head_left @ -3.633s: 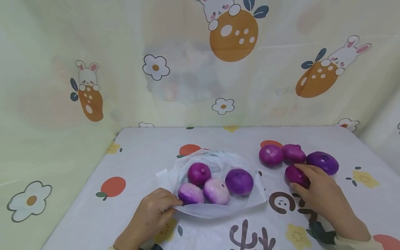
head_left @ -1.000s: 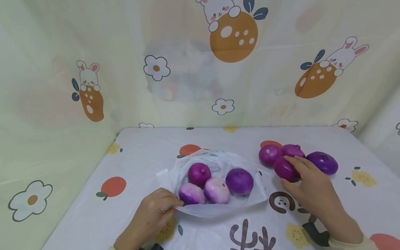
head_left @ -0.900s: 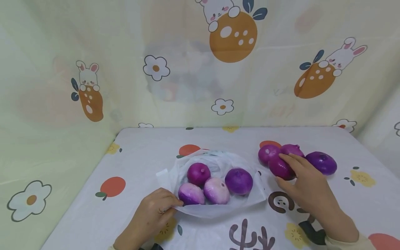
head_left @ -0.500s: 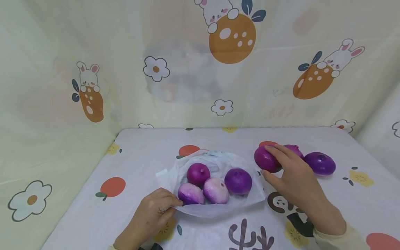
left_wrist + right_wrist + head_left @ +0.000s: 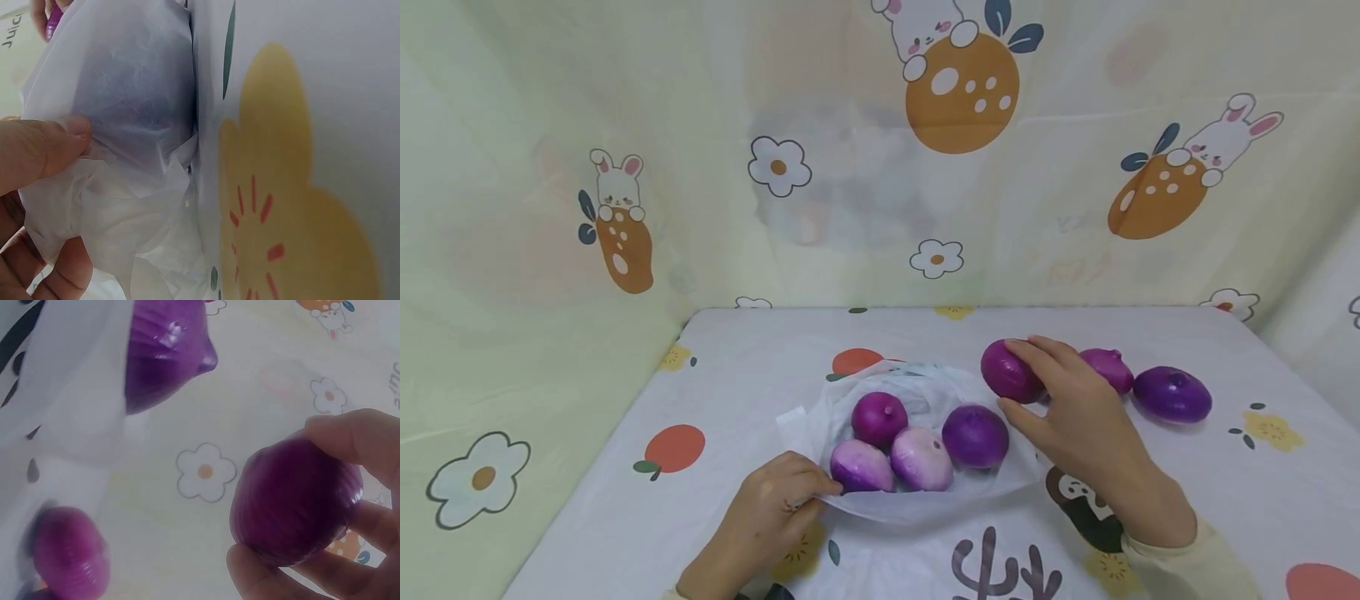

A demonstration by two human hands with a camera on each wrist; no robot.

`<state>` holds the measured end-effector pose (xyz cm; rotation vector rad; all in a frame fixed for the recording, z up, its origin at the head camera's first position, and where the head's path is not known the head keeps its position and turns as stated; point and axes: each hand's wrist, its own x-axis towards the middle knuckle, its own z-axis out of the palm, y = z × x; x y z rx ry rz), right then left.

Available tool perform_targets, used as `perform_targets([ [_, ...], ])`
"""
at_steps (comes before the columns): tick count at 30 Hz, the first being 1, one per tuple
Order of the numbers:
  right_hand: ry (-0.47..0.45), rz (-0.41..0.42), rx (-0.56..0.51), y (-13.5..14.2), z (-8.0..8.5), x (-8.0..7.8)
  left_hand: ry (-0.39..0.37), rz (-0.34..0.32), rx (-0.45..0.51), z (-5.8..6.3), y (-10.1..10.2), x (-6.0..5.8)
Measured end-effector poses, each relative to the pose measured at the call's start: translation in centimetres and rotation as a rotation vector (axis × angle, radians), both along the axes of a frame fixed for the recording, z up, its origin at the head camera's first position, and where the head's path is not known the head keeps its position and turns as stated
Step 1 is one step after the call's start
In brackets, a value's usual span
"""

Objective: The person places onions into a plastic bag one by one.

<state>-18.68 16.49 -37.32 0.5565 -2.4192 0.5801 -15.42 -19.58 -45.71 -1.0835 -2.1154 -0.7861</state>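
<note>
My left hand [image 5: 767,517] pinches the near left edge of a thin white plastic bag [image 5: 917,507], thumb on the film in the left wrist view. The bag lies spread, mouth up, with several red onions in it, among them a dark purple onion [image 5: 975,437] and a paler onion [image 5: 921,458]. My right hand [image 5: 1090,425] holds another red onion [image 5: 1009,371] between thumb and fingers, over the bag's far right rim. In the right wrist view this onion [image 5: 290,500] is clear of the table, with an onion in the bag [image 5: 165,350] showing past the film.
On the table's right side sit a magenta onion [image 5: 1107,369] and a darker onion [image 5: 1172,394]; a third there is mostly hidden behind my right hand. A printed cloth [image 5: 647,533] covers the table, and a patterned curtain [image 5: 850,208] hangs at the back.
My right hand has taken the onion from the group on the right, lifted it and carried it left to the bag's rim. The left hand has kept its grip in place.
</note>
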Motion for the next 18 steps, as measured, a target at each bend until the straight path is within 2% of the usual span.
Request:
perform_targets([
  [6,-0.006,0.021,-0.015,-0.8,0.1,-0.3,-0.013,0.005,-0.008,0.0,0.0,0.0],
  [18,-0.099,0.033,-0.012,-2.5,0.3,-0.9,-0.015,0.008,0.000,0.0,0.0,0.0],
])
